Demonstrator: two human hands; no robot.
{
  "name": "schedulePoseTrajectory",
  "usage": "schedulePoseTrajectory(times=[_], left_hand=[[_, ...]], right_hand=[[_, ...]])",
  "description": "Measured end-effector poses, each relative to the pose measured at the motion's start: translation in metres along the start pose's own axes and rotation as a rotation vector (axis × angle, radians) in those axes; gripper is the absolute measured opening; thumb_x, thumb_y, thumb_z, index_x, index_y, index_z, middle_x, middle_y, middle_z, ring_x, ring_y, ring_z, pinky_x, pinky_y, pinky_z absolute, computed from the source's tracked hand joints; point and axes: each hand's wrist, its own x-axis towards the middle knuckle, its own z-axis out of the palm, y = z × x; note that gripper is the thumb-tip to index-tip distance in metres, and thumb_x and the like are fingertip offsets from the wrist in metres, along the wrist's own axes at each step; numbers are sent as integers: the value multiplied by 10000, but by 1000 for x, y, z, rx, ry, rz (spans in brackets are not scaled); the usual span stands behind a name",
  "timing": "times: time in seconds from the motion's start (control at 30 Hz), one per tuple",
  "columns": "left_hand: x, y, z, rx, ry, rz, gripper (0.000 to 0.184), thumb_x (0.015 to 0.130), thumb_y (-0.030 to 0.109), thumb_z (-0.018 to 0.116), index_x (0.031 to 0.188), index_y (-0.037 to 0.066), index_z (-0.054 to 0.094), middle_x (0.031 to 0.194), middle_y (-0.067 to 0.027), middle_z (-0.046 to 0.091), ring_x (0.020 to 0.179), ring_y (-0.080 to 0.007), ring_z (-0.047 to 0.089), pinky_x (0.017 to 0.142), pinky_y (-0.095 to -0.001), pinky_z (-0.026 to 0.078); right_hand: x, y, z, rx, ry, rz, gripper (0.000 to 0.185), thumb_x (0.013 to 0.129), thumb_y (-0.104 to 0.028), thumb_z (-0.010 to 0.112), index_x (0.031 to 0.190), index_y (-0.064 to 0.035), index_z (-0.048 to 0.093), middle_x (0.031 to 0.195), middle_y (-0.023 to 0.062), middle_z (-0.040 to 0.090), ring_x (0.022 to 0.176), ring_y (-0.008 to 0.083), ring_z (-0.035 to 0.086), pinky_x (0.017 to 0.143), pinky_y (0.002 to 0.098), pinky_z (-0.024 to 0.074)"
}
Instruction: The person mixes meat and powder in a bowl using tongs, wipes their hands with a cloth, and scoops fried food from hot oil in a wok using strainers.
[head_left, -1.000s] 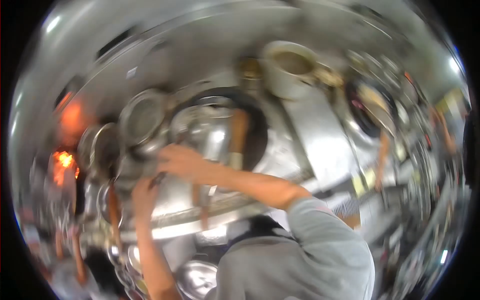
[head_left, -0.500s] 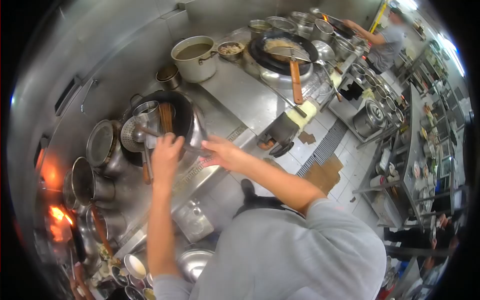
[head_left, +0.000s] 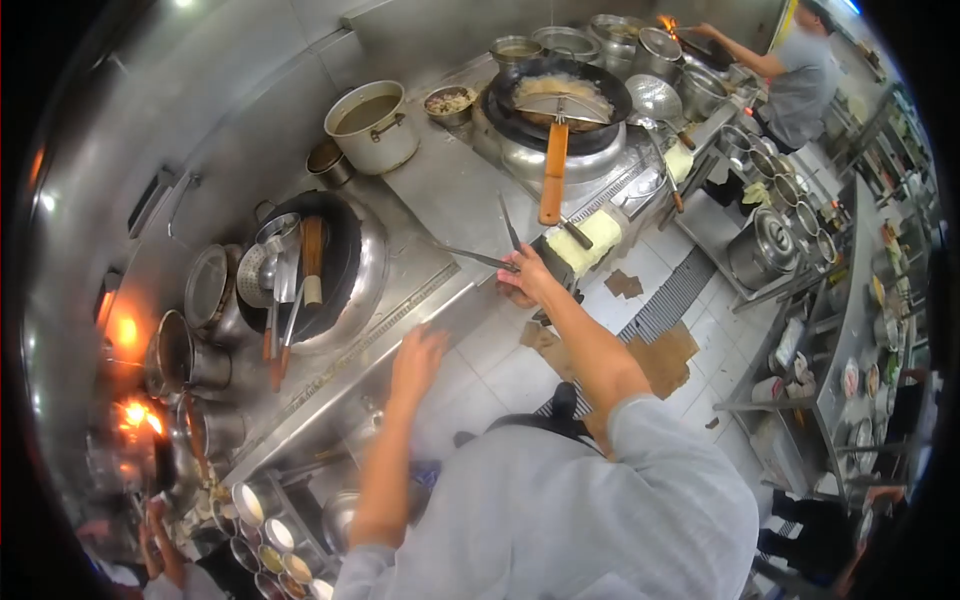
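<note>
A: Tongs (head_left: 480, 257), where?
B: Over the counter's front edge, in the right hand (head_left: 525, 275). Fingers closed around the joined end, pinching it.
A: Pointing?
B: Away from the body. Arms splayed in a V: one tip toward the far wall, the other out leftward over the counter (head_left: 450, 190). Long axis runs from the grip, forward and left.
A: Left hand (head_left: 418, 352)?
B: Near the counter's front edge, well apart from the tongs. Blurred; can't tell if fingers are spread or together.
A: Around them?
B: Pale cloth (head_left: 580, 250) just beside the right hand. Left: wok (head_left: 348, 230) holding a brush (head_left: 312, 245). Farther back: pot (head_left: 385, 150). Beyond, upper right, another person (head_left: 800, 90).
</note>
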Motion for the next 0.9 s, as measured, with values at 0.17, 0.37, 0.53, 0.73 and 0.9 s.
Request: schedulePoseTrajectory(times=[0.17,0.37,0.53,0.73,0.9], left_hand=[[-80,13,53,-78,-162,-447,305,803,149,682,1090,53,647,1110,-172,608,1061,-359,570,919,-406,455],[-324,-116,156,-221,-417,-638,300,860,189,605,1093,4,639,1039,-202,651,902,-284,642,797,-380,504],[-365,-109,181,-270,-635,-829,318,894,202,575,1167,41,590,1046,-154,638,875,-241,630,760,-354,519],[-250,-84,252,-659,-572,-922,344,926,213,540,1239,72,527,1076,-114,617,899,-211,611,746,-341,531],[-118,-67,295,-891,-692,-838,371,952,222,511,1300,98,474,1102,-81,600,918,-186,596,735,-329,540]], right_hand=[[49,8,-50,55,30,94,656,964,-216,523,1491,-107,149,1331,173,436,978,296,602,792,402,557],[1,13,-116,-173,11,46,701,908,-291,621,1477,-117,248,1461,160,339,1110,299,560,904,448,486],[-102,88,-351,-662,-54,95,441,877,-234,610,1278,-74,517,1055,142,667,887,269,662,710,377,534],[-352,126,-553,-951,586,985,256,847,-142,577,1082,-59,635,880,186,658,739,300,655,623,481,566],[-478,97,-508,-543,975,638,446,835,-111,606,1264,-89,484,868,156,613,704,278,631,529,487,566]])
